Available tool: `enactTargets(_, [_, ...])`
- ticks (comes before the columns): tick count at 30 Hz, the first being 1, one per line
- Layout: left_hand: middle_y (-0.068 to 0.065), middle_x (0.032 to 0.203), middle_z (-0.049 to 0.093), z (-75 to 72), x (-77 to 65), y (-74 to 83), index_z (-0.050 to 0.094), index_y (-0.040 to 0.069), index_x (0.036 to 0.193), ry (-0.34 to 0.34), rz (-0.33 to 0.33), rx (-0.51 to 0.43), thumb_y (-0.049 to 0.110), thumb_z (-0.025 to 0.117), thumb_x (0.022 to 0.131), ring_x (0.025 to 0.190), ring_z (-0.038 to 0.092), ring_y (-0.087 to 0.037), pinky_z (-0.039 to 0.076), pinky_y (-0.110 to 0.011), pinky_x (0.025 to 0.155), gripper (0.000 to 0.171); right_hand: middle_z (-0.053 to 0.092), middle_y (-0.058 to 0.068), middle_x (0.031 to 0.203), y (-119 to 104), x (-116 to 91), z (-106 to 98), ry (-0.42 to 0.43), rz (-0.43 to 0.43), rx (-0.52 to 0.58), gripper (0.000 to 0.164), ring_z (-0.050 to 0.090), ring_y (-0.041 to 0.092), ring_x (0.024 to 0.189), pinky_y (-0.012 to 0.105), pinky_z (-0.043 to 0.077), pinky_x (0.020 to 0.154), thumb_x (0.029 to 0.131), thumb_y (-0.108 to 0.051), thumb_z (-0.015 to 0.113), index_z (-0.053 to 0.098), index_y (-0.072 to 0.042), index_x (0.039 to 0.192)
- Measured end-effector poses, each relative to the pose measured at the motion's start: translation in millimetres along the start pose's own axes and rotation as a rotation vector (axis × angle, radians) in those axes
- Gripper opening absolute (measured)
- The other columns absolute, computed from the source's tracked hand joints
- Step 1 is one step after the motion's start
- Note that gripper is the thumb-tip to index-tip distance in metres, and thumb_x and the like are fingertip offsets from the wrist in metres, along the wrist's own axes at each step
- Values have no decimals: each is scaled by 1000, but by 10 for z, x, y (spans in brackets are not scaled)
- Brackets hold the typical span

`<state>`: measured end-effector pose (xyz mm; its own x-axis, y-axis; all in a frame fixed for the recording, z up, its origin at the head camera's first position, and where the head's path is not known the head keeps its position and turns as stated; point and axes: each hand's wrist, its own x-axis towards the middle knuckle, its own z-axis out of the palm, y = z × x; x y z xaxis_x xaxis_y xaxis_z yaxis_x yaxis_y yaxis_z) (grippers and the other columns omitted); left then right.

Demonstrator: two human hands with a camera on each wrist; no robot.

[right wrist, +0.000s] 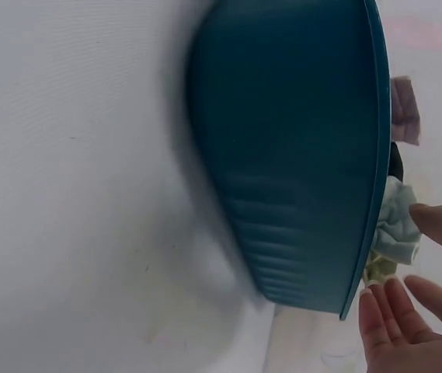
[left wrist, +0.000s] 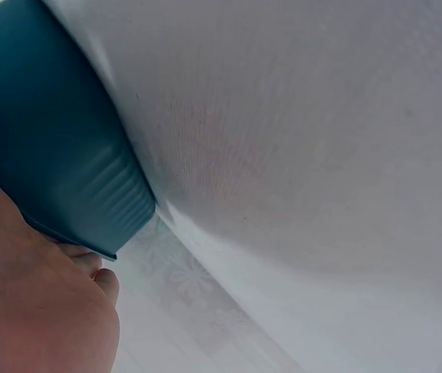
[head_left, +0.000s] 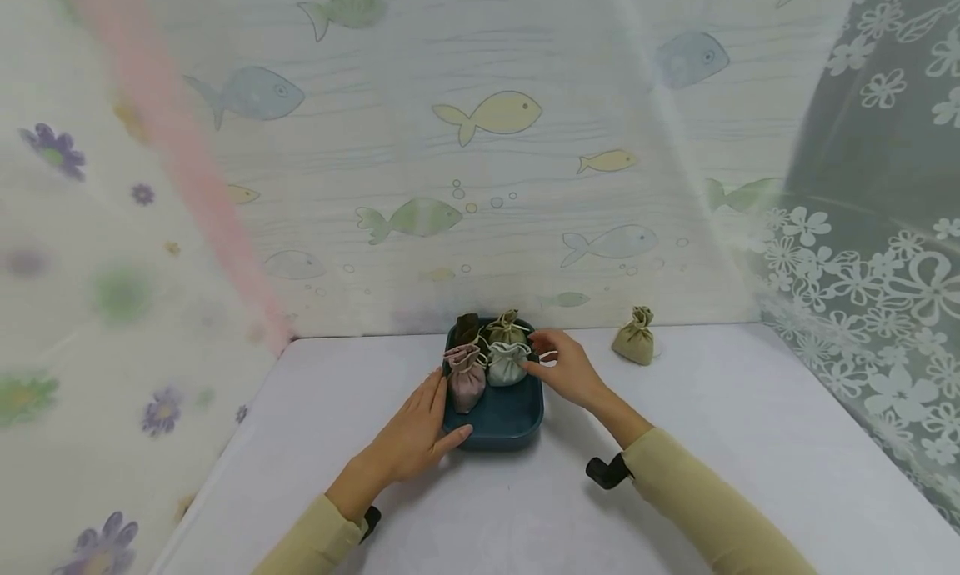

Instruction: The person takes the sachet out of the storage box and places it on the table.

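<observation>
A dark blue-green plastic tray [head_left: 502, 423] stands on the white table. Inside, toward its back, sit several drawstring pouches: a dusty pink pouch [head_left: 467, 389], a pale mint pouch [head_left: 507, 372], an olive-green pouch [head_left: 507, 331] and a dark green pouch [head_left: 466, 328] partly hidden behind the pink one. Along the tray's left rim my left hand [head_left: 408, 436] rests with fingers straight, thumb at the front-left edge. My right hand [head_left: 567, 372] is at the right rim; its thumb [right wrist: 438, 221] touches the mint pouch while the other fingers lie apart from the thumb, beside the rim.
Another olive-green pouch [head_left: 635, 342] sits on the table to the right, near the back edge. A fish-print curtain [head_left: 480, 175] hangs behind the white table [head_left: 600, 525]. Flowered curtains flank both sides. Black wrist mounts [head_left: 607, 472] stick out from the sleeves.
</observation>
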<state>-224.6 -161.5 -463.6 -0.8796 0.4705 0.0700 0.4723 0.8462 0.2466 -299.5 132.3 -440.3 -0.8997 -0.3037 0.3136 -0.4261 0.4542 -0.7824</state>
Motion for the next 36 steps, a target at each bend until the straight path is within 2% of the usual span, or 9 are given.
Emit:
enactTargets(10, [-23, 170, 4, -20, -8, 11, 12, -7, 161, -10, -8, -6, 70, 34, 103, 157, 10, -36, 19, -49, 125, 99, 63, 23, 124, -19, 124, 92, -2, 52, -12, 46, 63, 36, 110, 47, 54, 95, 90, -6, 76, 60, 9, 131])
enactTargets(16, [-23, 170, 5, -10, -1, 3, 12, -7, 161, -6, -2, 0, 69, 34, 103, 157, 11, -37, 19, -49, 125, 99, 67, 18, 119, -6, 183, 112, -36, 90, -32, 42, 63, 32, 106, 45, 55, 92, 89, -8, 78, 65, 4, 128])
enactTargets(26, [-24, 169, 6, 17, 0, -1, 12, -7, 161, 2, -1, 10, 71, 31, 102, 157, 11, -37, 19, -50, 125, 100, 67, 16, 120, 50, 226, 139, -48, 95, -40, 40, 64, 31, 107, 47, 55, 91, 90, -13, 79, 69, 1, 127])
enactTargets(36, [-23, 170, 6, 5, -4, -2, 12, -7, 161, 4, -4, 14, 71, 31, 102, 157, 11, -36, 19, -49, 125, 99, 68, 17, 118, 68, 251, 186, -24, 50, -59, 34, 65, 32, 105, 45, 55, 87, 88, -8, 80, 72, 2, 119])
